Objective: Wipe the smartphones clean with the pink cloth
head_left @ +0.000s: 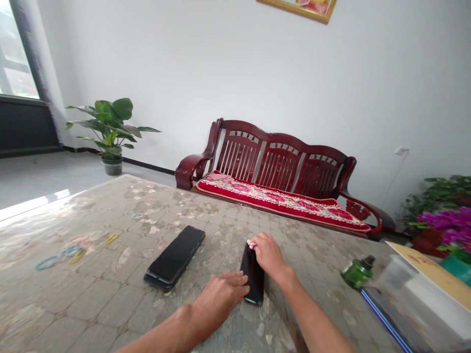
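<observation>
A dark phone lies flat on the table, close to the near edge, and both hands are on it. The left hand rests palm down against the phone's left long edge, fingers stretched flat toward it and touching it, not closed around anything. The right hand sits over the phone's far right part, fingers curled, pinching a small pink thing against the phone's far end; what the pink thing is cannot be told.

Left of the phone, a little apart, lies a stack of phones, dark and flat, one on another, with the top one slightly offset. Farther left of the phone, well apart, coloured rubber bands are scattered on the table, with one yellow band and one pale blue band lying by themselves beyond the stack.

Right of the phone, well apart, a small green bottle with a dark cap lies on its side. Just beyond the bottle, at the table's right edge, is a clear plastic box.

Behind the table, beyond the phone, stands a dark red wooden bench with a red patterned cushion. A potted plant stands on the floor far to the left of the bench, and purple flowers show at its right.
</observation>
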